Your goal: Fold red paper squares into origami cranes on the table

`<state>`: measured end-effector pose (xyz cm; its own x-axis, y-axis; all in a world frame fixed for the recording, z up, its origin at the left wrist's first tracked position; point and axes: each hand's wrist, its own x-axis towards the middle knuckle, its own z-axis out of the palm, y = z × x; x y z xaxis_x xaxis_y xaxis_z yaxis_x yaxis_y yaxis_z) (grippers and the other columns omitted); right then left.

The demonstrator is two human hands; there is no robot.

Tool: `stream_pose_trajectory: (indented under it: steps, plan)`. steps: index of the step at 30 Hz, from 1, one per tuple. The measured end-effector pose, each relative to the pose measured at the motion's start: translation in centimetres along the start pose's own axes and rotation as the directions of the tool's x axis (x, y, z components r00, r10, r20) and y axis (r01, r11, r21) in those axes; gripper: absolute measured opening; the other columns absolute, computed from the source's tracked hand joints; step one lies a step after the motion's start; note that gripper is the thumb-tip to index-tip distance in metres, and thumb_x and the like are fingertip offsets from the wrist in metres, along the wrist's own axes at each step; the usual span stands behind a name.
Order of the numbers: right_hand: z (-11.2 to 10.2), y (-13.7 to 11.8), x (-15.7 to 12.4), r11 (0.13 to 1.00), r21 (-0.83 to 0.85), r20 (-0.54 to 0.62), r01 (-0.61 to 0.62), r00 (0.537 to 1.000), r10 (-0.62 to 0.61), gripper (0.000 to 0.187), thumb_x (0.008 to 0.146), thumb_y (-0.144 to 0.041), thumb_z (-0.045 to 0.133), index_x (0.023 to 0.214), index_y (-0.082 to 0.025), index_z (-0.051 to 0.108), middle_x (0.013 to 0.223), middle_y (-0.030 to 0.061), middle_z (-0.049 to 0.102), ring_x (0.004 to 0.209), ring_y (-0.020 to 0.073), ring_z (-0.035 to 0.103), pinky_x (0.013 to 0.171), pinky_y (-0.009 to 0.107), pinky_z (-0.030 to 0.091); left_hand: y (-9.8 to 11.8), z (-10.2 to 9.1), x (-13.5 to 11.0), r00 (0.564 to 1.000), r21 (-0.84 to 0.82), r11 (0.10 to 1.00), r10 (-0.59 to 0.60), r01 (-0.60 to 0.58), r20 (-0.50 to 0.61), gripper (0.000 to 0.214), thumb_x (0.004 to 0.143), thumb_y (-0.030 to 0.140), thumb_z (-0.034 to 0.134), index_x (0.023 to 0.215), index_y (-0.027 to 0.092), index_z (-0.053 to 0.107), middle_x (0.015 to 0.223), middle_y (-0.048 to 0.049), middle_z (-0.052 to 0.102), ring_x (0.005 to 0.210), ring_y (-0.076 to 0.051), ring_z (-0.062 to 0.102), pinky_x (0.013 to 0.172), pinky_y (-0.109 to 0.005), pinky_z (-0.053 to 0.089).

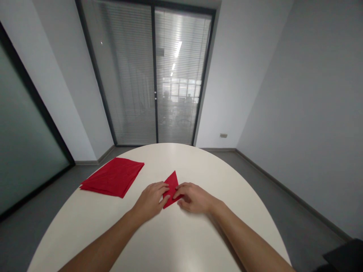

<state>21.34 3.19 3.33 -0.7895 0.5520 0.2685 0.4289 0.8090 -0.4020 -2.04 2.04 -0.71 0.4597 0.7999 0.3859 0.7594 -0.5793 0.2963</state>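
A small folded red sheet (171,192), with a pointed top, lies on the white round table (181,241) between my hands. Whether it is paper or cloth I cannot tell. My left hand (151,201) grips its left side, fingers above and thumb near the bottom edge. From the right, my right hand (197,199) is bent round the sheet's right edge, with its fingertips pressed on the surface. Part of the sheet is hidden under the fingers of both hands.
A stack of flat red sheets (113,176) rests near the table's left edge. Beyond the table stand glass panels with blinds (133,83) in a dark frame. A black object (344,257) shows at the lower right corner.
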Motion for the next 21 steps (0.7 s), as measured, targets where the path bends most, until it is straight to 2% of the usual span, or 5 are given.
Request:
stream_pose_trajectory:
  steps: [3, 6, 11, 16, 21]
  plan:
    - [0.3, 0.2, -0.1, 1.000, 0.012, -0.007, 0.004, 1.000, -0.004, 0.039, 0.077, -0.007, 0.057, 0.109, -0.022, 0.070, 0.104, 0.0046, 0.074, 0.099, 0.0205, 0.066, 0.097, 0.035, 0.048, -0.3, 0.3, -0.1, 1.000, -0.030, 0.999, -0.017, 0.017, 0.011, 0.028, 0.092, 0.027, 0.058, 0.117, 0.022, 0.070, 0.129, -0.0066, 0.068, 0.122, -0.027, 0.060, 0.107, -0.046, 0.046]
    - [0.5, 0.7, -0.3, 1.000, 0.012, -0.030, 0.003, 1.000, -0.002, 0.042, 0.076, -0.008, 0.058, 0.115, -0.021, 0.068, 0.114, 0.0067, 0.072, 0.107, 0.0221, 0.064, 0.101, 0.037, 0.047, -0.5, 0.3, -0.2, 0.999, -0.059, 0.998, -0.003, 0.005, 0.035, 0.030, 0.095, 0.027, 0.053, 0.119, 0.022, 0.069, 0.132, -0.0069, 0.066, 0.123, -0.025, 0.059, 0.108, -0.044, 0.045]
    - [0.5, 1.3, -0.5, 1.000, -0.004, -0.046, -0.007, 0.999, 0.006, 0.033, 0.081, -0.015, 0.062, 0.113, -0.021, 0.070, 0.120, 0.0085, 0.070, 0.114, 0.0237, 0.062, 0.102, 0.038, 0.047, -1.1, 0.3, -0.6, 0.997, -0.076, 0.997, 0.034, -0.029, 0.063, 0.035, 0.093, 0.024, 0.055, 0.126, 0.021, 0.066, 0.140, -0.0082, 0.060, 0.130, -0.025, 0.054, 0.113, -0.046, 0.040]
    - [0.4, 1.2, -0.5, 1.000, -0.018, -0.034, -0.018, 0.999, 0.018, 0.029, 0.083, -0.016, 0.062, 0.110, -0.021, 0.071, 0.115, 0.0076, 0.072, 0.109, 0.0231, 0.064, 0.100, 0.037, 0.047, -1.7, -0.2, -1.0, 0.992, -0.063, 0.996, 0.067, -0.061, 0.110, 0.040, 0.095, 0.031, 0.055, 0.134, 0.025, 0.060, 0.148, -0.0086, 0.052, 0.139, -0.030, 0.044, 0.115, -0.054, 0.035]
    - [0.2, 0.8, -0.4, 0.999, -0.028, -0.032, -0.028, 0.999, 0.027, 0.030, 0.080, -0.014, 0.062, 0.107, -0.021, 0.071, 0.107, 0.0061, 0.074, 0.102, 0.0225, 0.065, 0.096, 0.036, 0.048, -1.2, -1.6, -1.0, 0.984, -0.083, 0.989, 0.131, -0.122, 0.124, 0.041, 0.093, 0.032, 0.057, 0.134, 0.026, 0.060, 0.144, -0.0115, 0.052, 0.135, -0.030, 0.044, 0.113, -0.051, 0.038]
